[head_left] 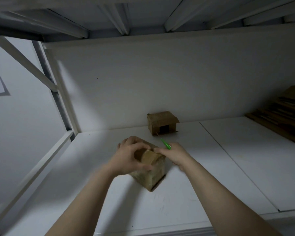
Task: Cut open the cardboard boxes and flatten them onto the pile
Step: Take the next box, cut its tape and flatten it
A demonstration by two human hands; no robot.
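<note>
Both forearms reach forward over the white table (228, 159). The left hand (131, 155) curls over the top of the near box (152, 174), which stands on the table. The right hand (174, 155) is closed round a green cutter (166, 144) and touches the box's top edge. A second box (162, 122) stands by the wall, and the flat pile (283, 113) lies far right.

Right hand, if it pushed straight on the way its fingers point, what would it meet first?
The right hand, holding a green cutter, would meet the near cardboard box; its fingertips seem already at its top edge.
</note>
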